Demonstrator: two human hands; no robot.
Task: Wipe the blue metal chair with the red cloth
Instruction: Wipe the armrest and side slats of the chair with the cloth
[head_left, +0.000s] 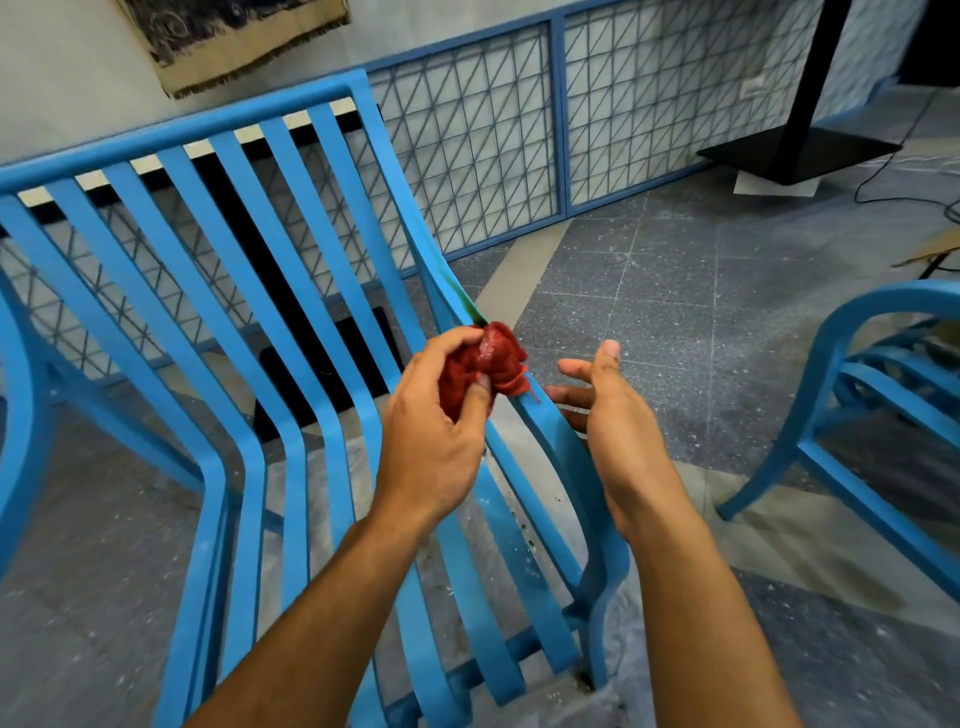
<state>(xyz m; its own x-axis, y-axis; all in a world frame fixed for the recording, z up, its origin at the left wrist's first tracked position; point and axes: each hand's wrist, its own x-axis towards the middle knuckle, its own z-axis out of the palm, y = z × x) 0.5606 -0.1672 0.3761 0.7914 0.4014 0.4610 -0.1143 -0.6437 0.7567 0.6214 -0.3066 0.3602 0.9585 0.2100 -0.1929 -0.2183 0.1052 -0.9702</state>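
Left hand (436, 431) grips the red cloth (493, 364), wadded into a tight ball, thumb and curled fingers clamped round its lower half so the free upper folds face outward as the wiping face. Cloth sits at frame centre, against the armrest (563, 462) on the frame-right side of the blue metal chair (249, 312), about midway along the rail; whether it presses on the metal or only brushes it, cannot tell. Right hand (618, 415) is empty, fingers apart and nearly straight, palm turned toward the cloth, fingertips just beside the same armrest. Judgement: it is placed to steady the rail or to take over the wad. The chair fills left and centre of the frame, back slats rising to the upper left, seat slats running to the lower centre. Dark specks and pale dust show on the seat slats (519, 525) nearest this armrest, so by my reading those are not yet wiped. A second blue chair (883, 395) stands at right, well apart. Lattice panels (467, 145) line the wall behind; a black stand base (795, 150) rests on the speckled floor (701, 312) at upper right.
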